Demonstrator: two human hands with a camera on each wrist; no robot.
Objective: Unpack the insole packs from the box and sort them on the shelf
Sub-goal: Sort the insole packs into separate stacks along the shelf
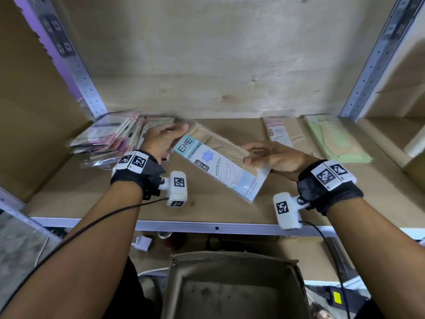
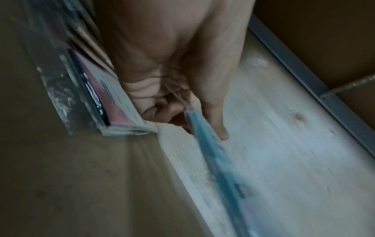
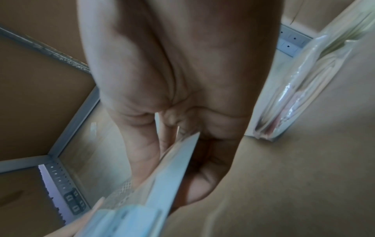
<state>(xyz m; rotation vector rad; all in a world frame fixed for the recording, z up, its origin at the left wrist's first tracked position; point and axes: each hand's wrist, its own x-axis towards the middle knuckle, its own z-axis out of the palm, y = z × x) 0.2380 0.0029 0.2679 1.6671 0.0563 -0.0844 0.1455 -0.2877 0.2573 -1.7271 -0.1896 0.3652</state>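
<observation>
2 hands hold 1 blue pack point(image 1: 218, 161) over the shelf point(image 1: 207, 210) in the head view: the left hand point(image 1: 162, 140) grips its upper corner with thumb on top, the right hand point(image 1: 273, 156) pinches its right edge, printed face up, probably so the label can be read before sorting. A pink pile point(image 1: 110, 139) lies at the left of the shelf, a pink pack point(image 1: 277, 130) and a green pack point(image 1: 338, 139) lie apart at the right, which suggests grouping by colour. The box point(image 1: 232, 286) stands open below the shelf edge; no packs show on its visible floor. From the left wrist, the left hand point(image 2: 172, 64) has its thumb point(image 2: 213, 102) pressed on the pack's blue edge point(image 2: 213, 152), beside the pink pile point(image 2: 113, 102). From the right wrist, the right hand point(image 3: 172, 80) pinches the pack point(image 3: 168, 168) between thumb and fingers; more packs point(image 3: 300, 89) lie on the shelf to the right.
</observation>
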